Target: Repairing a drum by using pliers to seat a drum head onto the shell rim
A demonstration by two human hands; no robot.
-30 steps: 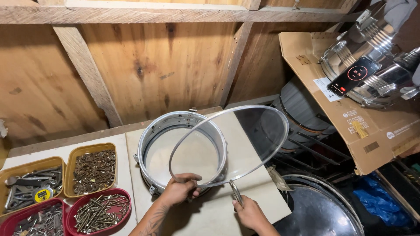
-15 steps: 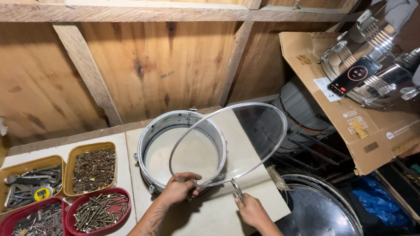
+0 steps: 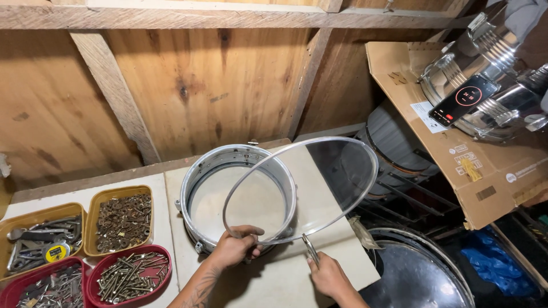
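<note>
Left hand (image 3: 233, 248) fingers grip clear drumhead (image 3: 302, 188) rim; right hand (image 3: 325, 272) fingers clamp pliers (image 3: 311, 250) on edge. Head tilted, not seated on drum shell (image 3: 228, 171) behind fingers.

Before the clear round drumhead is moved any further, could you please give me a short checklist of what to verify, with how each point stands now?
1. Left hand grips the clear round drumhead at its near rim: ok.
2. Right hand holds the thin metal tool against that rim: ok.
3. Drumhead seated flat on the shiny metal drum shell: not ok, it is tilted with its far edge raised.
4. Shell rests on the pale board: ok.
5. Shell's top rim free of loose parts: cannot tell.
</note>
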